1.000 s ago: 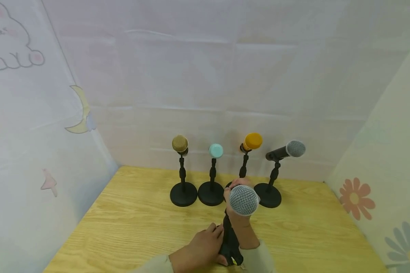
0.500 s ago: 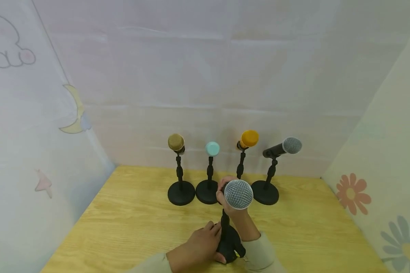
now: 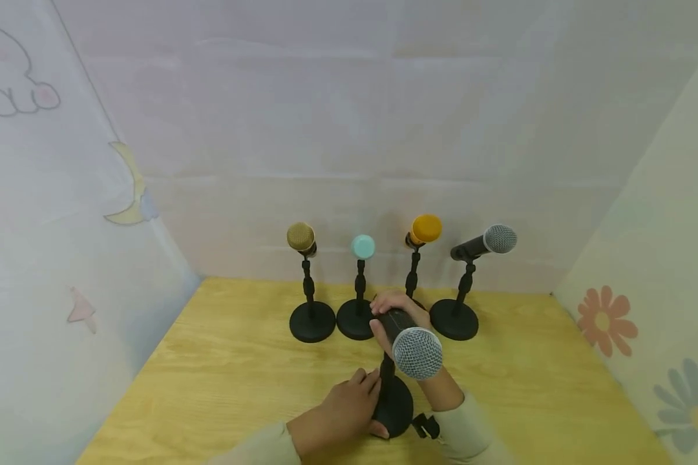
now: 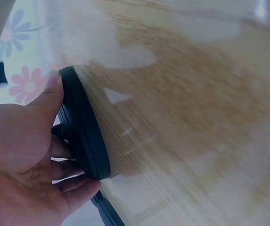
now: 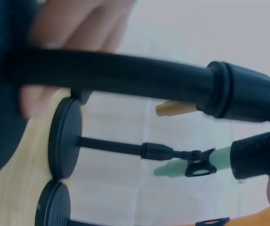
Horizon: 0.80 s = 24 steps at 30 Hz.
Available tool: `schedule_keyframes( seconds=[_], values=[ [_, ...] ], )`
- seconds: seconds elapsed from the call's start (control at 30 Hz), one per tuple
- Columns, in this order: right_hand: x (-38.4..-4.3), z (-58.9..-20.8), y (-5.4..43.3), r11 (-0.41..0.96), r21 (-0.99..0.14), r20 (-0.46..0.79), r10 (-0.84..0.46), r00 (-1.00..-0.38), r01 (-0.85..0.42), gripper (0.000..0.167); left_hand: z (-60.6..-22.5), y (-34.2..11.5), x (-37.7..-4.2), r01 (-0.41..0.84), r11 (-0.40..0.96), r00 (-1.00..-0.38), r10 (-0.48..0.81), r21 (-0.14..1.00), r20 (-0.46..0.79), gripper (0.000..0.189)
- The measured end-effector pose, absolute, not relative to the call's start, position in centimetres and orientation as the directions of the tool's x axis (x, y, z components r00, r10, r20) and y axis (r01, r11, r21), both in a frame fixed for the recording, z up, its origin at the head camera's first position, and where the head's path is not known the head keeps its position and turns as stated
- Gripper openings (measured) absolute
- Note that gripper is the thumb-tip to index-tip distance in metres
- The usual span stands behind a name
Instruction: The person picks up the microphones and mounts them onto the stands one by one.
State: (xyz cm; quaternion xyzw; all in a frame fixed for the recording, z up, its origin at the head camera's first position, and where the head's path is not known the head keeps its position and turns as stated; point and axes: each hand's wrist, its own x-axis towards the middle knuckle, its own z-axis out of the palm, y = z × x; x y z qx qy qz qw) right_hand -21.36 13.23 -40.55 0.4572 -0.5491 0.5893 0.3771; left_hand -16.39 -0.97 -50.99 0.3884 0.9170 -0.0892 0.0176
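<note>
My left hand (image 3: 349, 407) grips the round black base of a microphone stand (image 3: 394, 410), thumb and fingers at opposite sides of its rim. In the left wrist view that base (image 4: 85, 127) stands close over the wood surface. At the top of the same stand, my right hand (image 3: 420, 315) holds a black microphone (image 3: 417, 352), thumb on one side of its handle and fingers over the other. Its silver mesh head points toward me and downward. The right wrist view shows the stand's pole (image 5: 120, 75) crossing in front; the left hand's fingers (image 5: 73, 28) are blurred beside the base.
Behind stand several microphones on round-based stands: a gold one (image 3: 301, 237), a mint one (image 3: 363, 247), an orange one (image 3: 426, 228) and a black one with silver mesh (image 3: 484, 243). A printed cloth backdrop (image 3: 349, 116) rises behind the wooden table (image 3: 232, 374).
The held microphone has tipped, its mesh head lower and nearer me, with more of the handle showing. My right hand has shifted onto the handle's top; my left hand stays at the base.
</note>
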Motion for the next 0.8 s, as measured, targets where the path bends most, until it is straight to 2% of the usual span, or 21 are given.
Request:
schedule_keyframes(
  seconds=[0.1, 0.2, 0.3, 0.37, 0.5, 0.7, 0.8],
  values=[
    [-20.8, -40.3, 14.1, -0.042, -0.356, 0.927, -0.140, -0.347, -0.934, 0.046, -50.9, -0.8, -16.7, 0.717, 0.679, -0.695, 0.713, -0.158, -0.093, 0.091],
    [-20.5, -40.7, 15.1, 0.105, -0.420, 0.871, -0.232, -0.433, -0.901, 0.060, -50.9, -0.8, -16.7, 0.717, 0.682, -0.696, 0.711, -0.142, -0.101, 0.091],
    [-20.3, -41.6, 15.5, 0.238, -0.473, 0.803, -0.281, -0.526, -0.848, 0.061, -51.1, -1.0, -16.4, 0.714, 0.690, -0.700, 0.705, -0.122, -0.112, 0.091],
    [-20.4, -42.1, 15.5, 0.267, -0.507, 0.774, -0.279, -0.569, -0.820, 0.061, -51.0, -1.1, -16.3, 0.707, 0.699, -0.708, 0.697, -0.108, -0.117, 0.091],
    [-20.4, -42.6, 14.9, 0.331, -0.515, 0.760, -0.250, -0.599, -0.791, 0.052, -51.0, -1.3, -16.0, 0.700, 0.709, -0.714, 0.688, -0.088, -0.128, 0.091],
    [-19.9, -41.9, 14.3, 0.524, -0.451, 0.746, -0.222, -0.627, -0.722, 0.041, -50.5, -0.9, -16.1, 0.690, 0.716, -0.723, 0.672, -0.107, -0.160, 0.090],
    [-19.9, -41.7, 14.4, 0.607, -0.371, 0.765, -0.230, -0.602, -0.703, 0.037, -50.2, -0.7, -16.2, 0.688, 0.716, -0.725, 0.670, -0.115, -0.159, 0.090]
  ],
)
